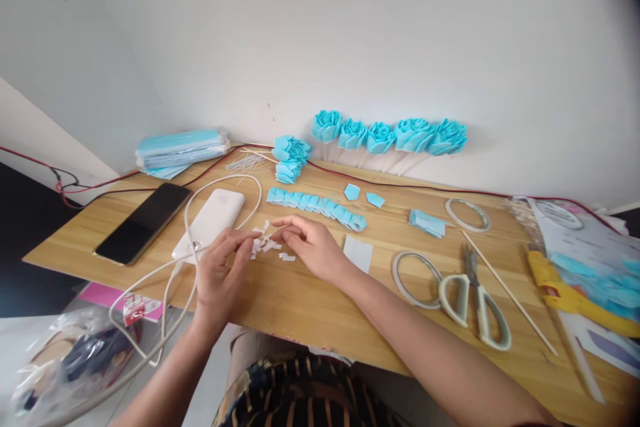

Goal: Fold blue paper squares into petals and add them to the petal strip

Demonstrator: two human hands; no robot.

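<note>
My left hand [223,267] hovers beside a small heap of white paper scraps [270,245], its thumb and index finger bent close together. From the other side, my right hand [313,245] reaches over the same scraps, fingertips drawn together. Whether either pinch holds a tiny scrap cannot be made out. Just behind the hands lies a row of folded light blue pieces [316,204]. Two small blue cut petals [352,192] rest further back. A white paper square [358,253] lies beside my right wrist.
Blue flowers [380,137] on sticks lean against the wall. To the right are tape rolls [417,279], scissors [473,300], a wooden stick [507,292] and a yellow glue gun [570,293]. On the left lie a phone [143,223], a cabled white power bank [213,219] and blue masks [183,148].
</note>
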